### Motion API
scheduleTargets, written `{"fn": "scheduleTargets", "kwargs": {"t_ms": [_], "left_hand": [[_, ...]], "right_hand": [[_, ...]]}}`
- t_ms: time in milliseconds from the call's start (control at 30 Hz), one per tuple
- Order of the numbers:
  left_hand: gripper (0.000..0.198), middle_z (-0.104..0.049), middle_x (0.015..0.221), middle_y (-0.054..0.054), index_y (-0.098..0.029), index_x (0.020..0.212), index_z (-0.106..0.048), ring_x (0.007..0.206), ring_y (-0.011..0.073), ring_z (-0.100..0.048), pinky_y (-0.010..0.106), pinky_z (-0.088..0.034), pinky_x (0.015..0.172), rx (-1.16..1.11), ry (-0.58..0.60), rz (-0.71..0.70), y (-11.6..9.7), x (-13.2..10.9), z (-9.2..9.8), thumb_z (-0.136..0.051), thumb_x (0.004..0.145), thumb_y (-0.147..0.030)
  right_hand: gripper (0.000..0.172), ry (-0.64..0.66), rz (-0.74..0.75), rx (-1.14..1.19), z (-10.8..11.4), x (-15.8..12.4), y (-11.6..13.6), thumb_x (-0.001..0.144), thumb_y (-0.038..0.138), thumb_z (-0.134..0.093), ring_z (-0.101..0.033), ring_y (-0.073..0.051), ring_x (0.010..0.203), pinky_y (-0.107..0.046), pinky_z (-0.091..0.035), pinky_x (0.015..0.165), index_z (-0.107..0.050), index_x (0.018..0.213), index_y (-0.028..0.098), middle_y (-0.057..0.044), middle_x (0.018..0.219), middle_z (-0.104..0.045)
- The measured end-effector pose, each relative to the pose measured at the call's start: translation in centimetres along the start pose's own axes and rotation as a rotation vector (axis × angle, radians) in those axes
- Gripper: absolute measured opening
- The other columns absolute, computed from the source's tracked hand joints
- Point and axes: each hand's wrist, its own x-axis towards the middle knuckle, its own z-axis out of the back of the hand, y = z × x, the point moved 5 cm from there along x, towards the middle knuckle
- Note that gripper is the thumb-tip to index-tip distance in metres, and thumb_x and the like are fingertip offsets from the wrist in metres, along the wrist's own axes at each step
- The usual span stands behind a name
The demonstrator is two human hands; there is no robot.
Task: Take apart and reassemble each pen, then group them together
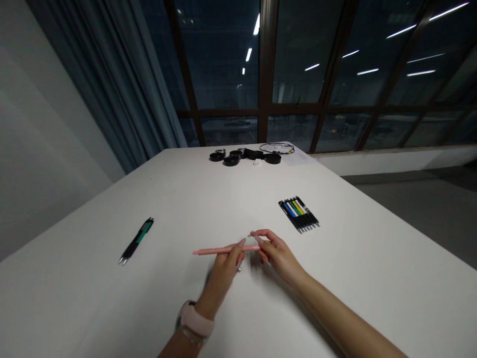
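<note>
A slim pink pen [210, 251] lies crosswise just above the white table, its plain end pointing left. My left hand [225, 261] is closed around its middle, thumb on top. At the pen's right end is my right hand [278, 253], with thumb and fingers pinched on it; the tip itself is hidden by the fingers. Small silvery beads show at the fingers of both hands. Right of my hands lies a neat row of several pens [299, 215] with black, blue, white, green and yellow barrels. Two pens [136, 241], black and green, lie together at the left.
The white table [179, 199] narrows toward the window. Black rolled straps [231, 160], a small white object [257, 162], a thin black cable [276, 147] and paper [298, 159] lie at its far end. A blue-grey curtain [112, 74] hangs at the left.
</note>
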Motion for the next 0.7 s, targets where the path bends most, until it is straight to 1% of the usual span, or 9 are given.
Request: {"fn": "scheduleTargets", "kwargs": {"t_ms": [67,167,300,400,467,567,633,700], "left_hand": [[0.049,-0.028,0.042,-0.006,-0.024,0.045,-0.030,0.043,0.0088,-0.029,0.024,-0.027,0.045,-0.026,-0.019,0.015,0.17,0.09,0.06,-0.047,0.072,-0.061],[0.047,-0.029,0.043,-0.006,-0.024,0.045,-0.031,0.043,0.0087,-0.030,0.023,-0.027,0.046,-0.049,-0.044,0.020,0.40,0.19,0.20,-0.049,0.071,-0.059],[0.047,-0.029,0.041,-0.006,-0.024,0.044,-0.032,0.042,0.0084,-0.030,0.023,-0.026,0.045,-0.083,-0.047,0.037,0.45,0.11,0.21,-0.050,0.070,-0.059],[0.048,-0.030,0.041,-0.006,-0.024,0.043,-0.032,0.042,0.0082,-0.030,0.023,-0.026,0.044,-0.103,-0.052,0.061,0.40,-0.05,0.13,-0.050,0.071,-0.058],[0.049,-0.029,0.040,-0.006,-0.024,0.043,-0.032,0.041,0.0080,-0.029,0.024,-0.025,0.044,-0.103,-0.039,0.071,0.42,-0.09,-0.01,-0.049,0.071,-0.059],[0.050,-0.029,0.039,-0.006,-0.024,0.042,-0.032,0.040,0.0077,-0.029,0.024,-0.024,0.043,-0.102,-0.022,0.066,0.60,0.02,-0.13,-0.051,0.070,-0.061],[0.051,-0.029,0.040,-0.007,-0.023,0.042,-0.032,0.040,0.0077,-0.030,0.024,-0.025,0.043,-0.117,-0.037,0.062,0.81,0.19,0.02,-0.052,0.070,-0.061],[0.050,-0.030,0.040,-0.007,-0.023,0.043,-0.033,0.041,0.0076,-0.030,0.023,-0.025,0.043,-0.142,-0.066,0.061,1.00,0.35,0.27,-0.053,0.070,-0.061]], "right_hand": [[0.041,-0.014,0.024,0.028,0.13,0.01,0.14,0.073,0.049,-0.067,-0.037,-0.010,0.046,-0.025,-0.026,0.051,-0.059,0.098,0.018,0.009,0.048,-0.046],[0.037,-0.020,0.048,0.058,0.20,-0.02,0.26,0.073,0.045,-0.068,-0.039,-0.010,0.049,-0.025,-0.028,0.054,-0.061,0.096,0.018,0.008,0.052,-0.047],[0.034,-0.033,0.089,0.072,0.35,-0.04,0.31,0.072,0.044,-0.071,-0.041,-0.011,0.054,-0.026,-0.032,0.056,-0.063,0.094,0.019,0.007,0.056,-0.045],[0.035,-0.045,0.086,0.075,0.44,0.03,0.06,0.072,0.046,-0.072,-0.043,-0.011,0.056,-0.026,-0.034,0.056,-0.064,0.093,0.020,0.006,0.060,-0.048],[0.038,-0.037,0.054,0.064,0.35,0.11,-0.25,0.073,0.051,-0.071,-0.043,-0.011,0.054,-0.025,-0.032,0.054,-0.064,0.091,0.019,0.005,0.059,-0.050],[0.043,0.009,0.014,0.032,0.04,0.14,-0.47,0.074,0.058,-0.067,-0.037,-0.009,0.046,-0.024,-0.027,0.049,-0.061,0.089,0.018,0.007,0.051,-0.046],[0.044,0.008,0.021,0.012,0.11,0.12,-0.29,0.074,0.058,-0.067,-0.035,-0.008,0.044,-0.024,-0.026,0.048,-0.061,0.091,0.018,0.009,0.048,-0.044],[0.042,-0.023,0.040,0.004,0.45,0.12,0.04,0.072,0.054,-0.069,-0.037,-0.009,0.047,-0.024,-0.028,0.051,-0.062,0.093,0.018,0.008,0.050,-0.045]]}}
